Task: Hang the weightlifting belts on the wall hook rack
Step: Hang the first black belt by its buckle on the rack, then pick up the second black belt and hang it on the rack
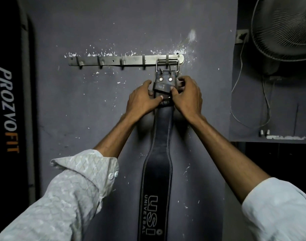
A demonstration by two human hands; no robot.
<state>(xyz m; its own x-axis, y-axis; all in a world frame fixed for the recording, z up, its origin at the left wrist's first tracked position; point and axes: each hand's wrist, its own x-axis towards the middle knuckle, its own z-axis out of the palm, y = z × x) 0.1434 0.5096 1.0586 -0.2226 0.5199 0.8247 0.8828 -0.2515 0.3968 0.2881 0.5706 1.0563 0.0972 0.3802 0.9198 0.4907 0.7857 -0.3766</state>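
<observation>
A black leather weightlifting belt (159, 164) with white "USI UNIVERSAL" lettering hangs straight down the grey wall. Its steel buckle (167, 65) sits over the rightmost hook of the metal wall hook rack (114, 60). My left hand (142, 100) grips the belt's left edge just below the buckle, thumb across the front. My right hand (188, 96) holds the right edge at the same height, thumb pressing the leather loop. The other hooks on the rack are bare.
A wall fan (284, 28) with its cable hangs at the upper right above a dark ledge (270, 138). A black panel lettered "PROZVOFIT" (7, 108) stands along the left edge. The wall paint is chipped around the rack.
</observation>
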